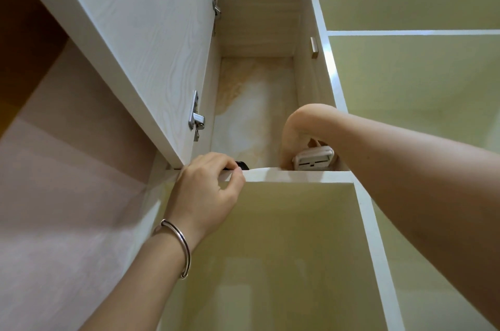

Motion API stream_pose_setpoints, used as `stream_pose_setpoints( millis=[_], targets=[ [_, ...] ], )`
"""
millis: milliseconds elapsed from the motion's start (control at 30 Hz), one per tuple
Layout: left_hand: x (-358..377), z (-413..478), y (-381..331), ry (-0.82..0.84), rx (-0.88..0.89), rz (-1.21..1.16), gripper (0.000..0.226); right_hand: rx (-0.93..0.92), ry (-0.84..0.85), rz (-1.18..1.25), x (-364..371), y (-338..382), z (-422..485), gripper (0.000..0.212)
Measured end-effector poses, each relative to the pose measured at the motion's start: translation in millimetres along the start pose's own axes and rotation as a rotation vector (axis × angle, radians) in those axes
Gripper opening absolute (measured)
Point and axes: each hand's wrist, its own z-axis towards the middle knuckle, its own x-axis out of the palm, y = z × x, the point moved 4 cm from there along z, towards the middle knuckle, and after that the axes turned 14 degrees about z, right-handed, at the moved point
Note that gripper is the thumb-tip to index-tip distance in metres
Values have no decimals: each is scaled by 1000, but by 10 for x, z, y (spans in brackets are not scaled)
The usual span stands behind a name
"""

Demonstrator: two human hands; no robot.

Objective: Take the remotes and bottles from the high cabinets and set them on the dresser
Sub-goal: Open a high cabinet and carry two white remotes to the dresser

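I look up into an open high cabinet [257, 19]. My right hand [293, 138] reaches over its shelf edge and is curled around a white remote [313, 159], whose end faces me. My left hand [209, 184], with a metal bangle on the wrist, grips the front lip of the shelf [297, 176]. Just behind its fingers a black object [243, 165] peeks over the lip; most of it is hidden. No bottle is in sight.
The cabinet door [130, 33] stands swung open on the left, with metal hinges [196, 117]. Shut yellowish doors [419, 81] fill the right and the space below the shelf. A pale wall panel [67, 168] lies at the left.
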Motion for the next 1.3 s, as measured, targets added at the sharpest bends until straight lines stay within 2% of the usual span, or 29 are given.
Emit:
stream_pose_setpoints(
  millis=[100, 300, 533, 600, 700, 767, 833, 900, 967, 1033, 1133, 1200, 1300],
  targets=[
    [-1, -7, -22, -14, -7, 13, 41, -45, -65, -2, -35, -15, -69, 35],
    [-7, -10, -42, -14, -8, 24, 42, -59, -17, 66, 7, -13, -141, 31],
    [-10, 11, -34, 11, -19, 21, 41, -7, 15, 28, 6, -18, -224, 36],
    [-10, 38, -54, 27, -55, 9, 34, -26, -34, 17, -31, -40, -235, 29],
    [1, 117, -149, 76, -52, 44, 32, -110, -264, 121, -166, -106, -303, 31],
    [7, 201, -263, 139, -36, 71, 24, -185, -411, 337, -252, -223, -334, 27],
    [54, 330, -387, 230, -47, 83, 21, -246, -486, 726, -289, -397, -353, 20],
    [182, 487, -499, 399, -86, 112, 23, -297, -525, 1015, -278, -546, -368, 16],
    [346, 605, -597, 637, -133, 209, 23, -312, -569, 1187, -234, -681, -346, 21],
    [493, 676, -684, 872, -48, 489, 23, -310, -645, 1246, -174, -810, -310, 31],
    [623, 746, -799, 1112, 29, 779, 29, -314, -737, 1243, -80, -991, -281, 29],
    [672, 766, -884, 1176, 97, 913, 41, -330, -746, 1269, -25, -1089, -271, 30],
    [804, 793, -949, 1170, 204, 1042, 43, -358, -749, 1294, 40, -1199, -264, 26]
  ],
)
